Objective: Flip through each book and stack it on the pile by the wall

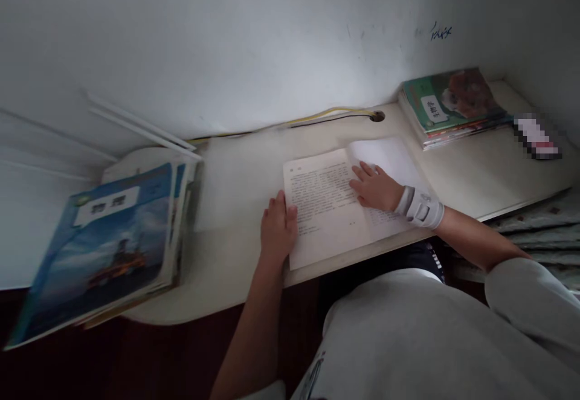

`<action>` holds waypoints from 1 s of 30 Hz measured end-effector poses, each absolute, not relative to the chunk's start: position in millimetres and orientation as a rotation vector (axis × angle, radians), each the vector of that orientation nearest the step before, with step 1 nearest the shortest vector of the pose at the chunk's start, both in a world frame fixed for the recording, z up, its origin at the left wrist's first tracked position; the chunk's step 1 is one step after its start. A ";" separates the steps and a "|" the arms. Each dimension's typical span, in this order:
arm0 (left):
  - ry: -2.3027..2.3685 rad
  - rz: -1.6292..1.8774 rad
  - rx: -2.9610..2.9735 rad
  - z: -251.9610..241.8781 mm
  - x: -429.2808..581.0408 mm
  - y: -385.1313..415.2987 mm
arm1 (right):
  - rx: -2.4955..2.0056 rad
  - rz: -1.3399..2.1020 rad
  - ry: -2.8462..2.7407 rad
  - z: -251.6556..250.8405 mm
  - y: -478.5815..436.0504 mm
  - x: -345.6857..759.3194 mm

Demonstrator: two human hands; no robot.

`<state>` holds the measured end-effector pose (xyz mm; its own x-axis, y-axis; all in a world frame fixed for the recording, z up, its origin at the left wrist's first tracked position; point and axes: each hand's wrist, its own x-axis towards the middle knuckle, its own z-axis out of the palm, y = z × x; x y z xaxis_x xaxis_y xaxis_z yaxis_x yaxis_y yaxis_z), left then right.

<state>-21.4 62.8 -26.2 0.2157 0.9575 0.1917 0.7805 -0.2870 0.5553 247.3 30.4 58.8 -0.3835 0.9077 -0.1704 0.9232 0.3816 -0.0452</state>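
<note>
An open book (324, 206) with printed text lies on the white desk in front of me. My left hand (277, 228) rests along the book's left edge, its thumb over the page margin and its fingers stretched out beside it. My right hand (376, 188) lies across the inner part of the right page near the fold, fingers spread and touching the paper. A pale wristband (422, 208) circles my right wrist. The right page is partly covered by that hand and forearm.
A stack of books with a blue cover (122, 231) overhangs the desk's left front edge. Books under a green cover (453, 101) lie at the back right, beside a blurred-out phone-like object (537, 137). A yellow cable (317, 115) runs along the wall to a desk hole (377, 116).
</note>
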 end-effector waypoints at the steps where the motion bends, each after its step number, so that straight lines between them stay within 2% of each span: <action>1: 1.634 0.720 2.157 -26.2 -20.9 62.7 | 1.676 -0.205 2.511 58.4 28.3 249.2; 10: 1.704 0.711 2.138 -27.9 -18.0 61.7 | 1.691 -0.206 2.600 53.3 31.3 280.4; 15: 1.718 0.631 2.165 -25.5 -15.6 61.1 | 1.757 -0.258 2.790 42.6 3.7 269.5; 22: 1.680 0.650 2.191 -25.9 -18.6 60.1 | 1.357 -0.181 2.940 36.6 -47.5 295.6; 30: 1.693 0.597 2.205 -22.1 -16.3 58.0 | 1.492 -0.055 2.865 14.2 -50.8 287.1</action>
